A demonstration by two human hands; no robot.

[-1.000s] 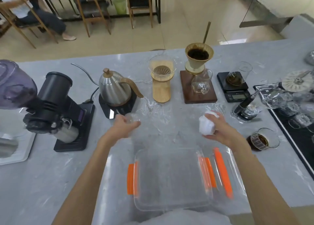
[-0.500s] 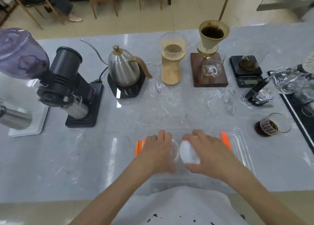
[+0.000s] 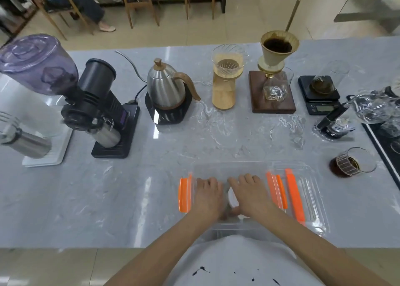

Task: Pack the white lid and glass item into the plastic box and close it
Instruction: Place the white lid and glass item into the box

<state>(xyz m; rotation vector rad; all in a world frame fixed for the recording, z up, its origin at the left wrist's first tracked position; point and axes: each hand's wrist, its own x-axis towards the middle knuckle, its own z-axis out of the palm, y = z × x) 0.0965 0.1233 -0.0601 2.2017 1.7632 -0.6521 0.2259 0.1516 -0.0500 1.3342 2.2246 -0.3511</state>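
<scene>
A clear plastic box with orange clips stands at the near edge of the grey counter. Its clear lid, also with orange clips, lies against the box's right side. Both my hands are down inside the box, side by side. My right hand lies over the white lid, of which only a sliver shows between the hands. My left hand covers the glass item, which is hidden beneath it.
Along the back of the counter stand a black grinder, a steel kettle, a glass dripper on a wooden stand, a ceramic dripper and a scale. A glass of coffee sits right of the box. A person sits far behind.
Both hands carried the white lid and the glass item from mid-counter down into the box. Since half a second ago they have settled lower in it, and less of the white lid shows.
</scene>
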